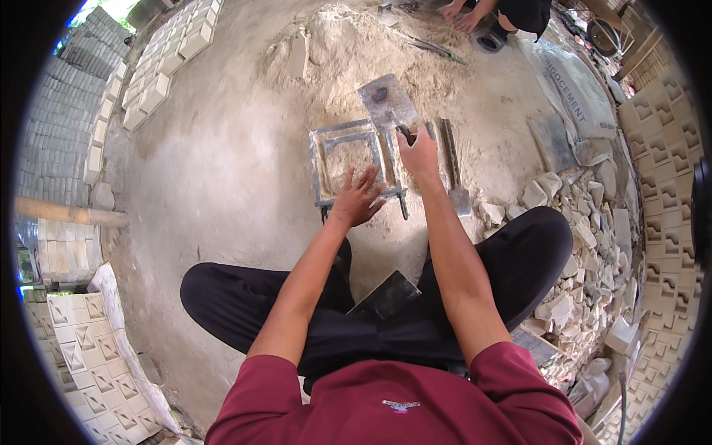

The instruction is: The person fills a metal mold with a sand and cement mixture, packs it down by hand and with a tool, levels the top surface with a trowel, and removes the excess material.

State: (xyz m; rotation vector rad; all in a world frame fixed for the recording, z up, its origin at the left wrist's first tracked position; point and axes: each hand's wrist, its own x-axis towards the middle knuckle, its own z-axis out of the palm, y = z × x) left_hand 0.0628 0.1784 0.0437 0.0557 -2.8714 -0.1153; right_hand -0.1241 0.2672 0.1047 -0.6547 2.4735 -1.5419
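I sit cross-legged on a dusty cement floor. In front of me lies a square metal mould frame (323, 159) with grey mortar inside. My left hand (357, 197) rests with spread fingers on the frame's near edge. My right hand (420, 153) grips the handle of a flat metal trowel (387, 99), whose blade points away toward a sand pile (348, 37). A second trowel or scraper (454, 174) lies just right of the frame.
Broken white block pieces (578, 245) are heaped at my right. Rows of cast blocks (159, 70) dry at the far left, and stacked patterned blocks (74, 334) stand near left. Another person's hands (460, 15) work at the far side. A cement bag (575, 81) lies far right.
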